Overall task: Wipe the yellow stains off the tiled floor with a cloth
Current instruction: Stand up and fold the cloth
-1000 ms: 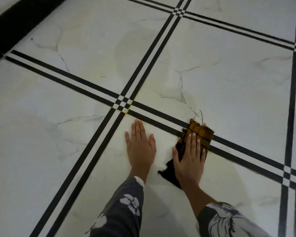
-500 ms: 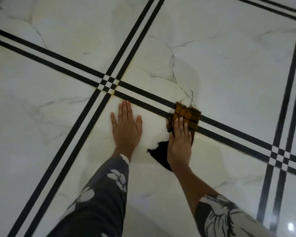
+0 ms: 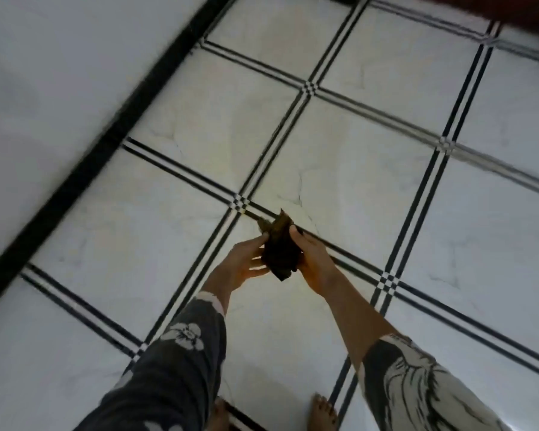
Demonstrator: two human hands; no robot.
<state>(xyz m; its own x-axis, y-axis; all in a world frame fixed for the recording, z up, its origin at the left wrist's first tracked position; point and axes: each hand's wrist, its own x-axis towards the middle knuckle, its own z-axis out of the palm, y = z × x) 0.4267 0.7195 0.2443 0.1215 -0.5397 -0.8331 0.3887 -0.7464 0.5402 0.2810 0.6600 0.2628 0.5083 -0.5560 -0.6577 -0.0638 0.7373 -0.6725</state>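
A dark brown and yellow cloth (image 3: 280, 250) is bunched up and lifted off the white tiled floor (image 3: 355, 181). My left hand (image 3: 241, 265) grips its left side and my right hand (image 3: 313, 259) grips its right side. Both arms reach forward at mid frame, well above the tiles. A faint yellowish tint (image 3: 262, 132) shows on the tiles around the black line crossing beyond the cloth. The frame is blurred.
Black double lines (image 3: 417, 213) divide the floor into squares. A thick black border strip (image 3: 84, 169) runs diagonally at the left, with pale floor beyond it. My bare feet (image 3: 322, 412) stand at the bottom edge.
Both hands have left the floor. The cloth, pressed flat under my right hand before, is now lifted and held between both hands. The view has risen far above the tiles.
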